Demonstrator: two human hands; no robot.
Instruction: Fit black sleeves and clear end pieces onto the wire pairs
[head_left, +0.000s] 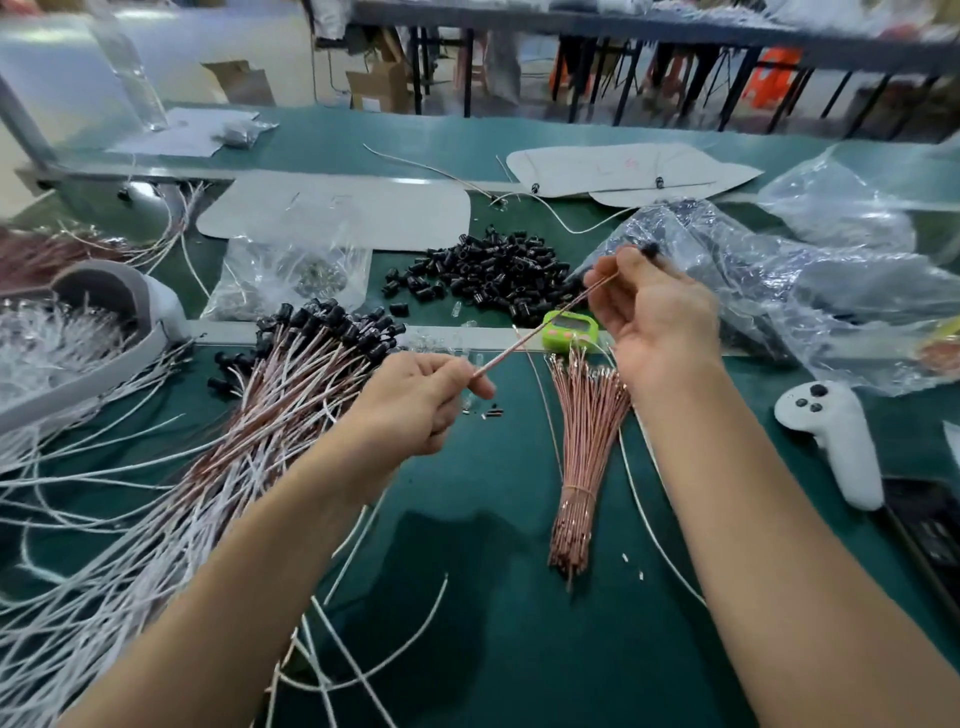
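A thin wire pair (540, 330) stretches between both hands above the green table (493, 597). My left hand (415, 400) pinches its lower end. My right hand (649, 312) pinches the upper end, where a black sleeve (649, 251) sits at the fingertips. Loose black sleeves (483, 275) lie heaped behind. Finished wires with black sleeves (291, 384) fan out at the left. A tied bundle of copper wires (582, 452) lies between my arms. Small clear end pieces (431, 340) are scattered by the table seam.
A green timer (569, 330) sits under my right hand. Crumpled plastic bags (810, 291) fill the right side. A white controller (836, 436) lies at the right. White wires (78, 545) sprawl at left, beside a grey tray (104, 358) of clear parts.
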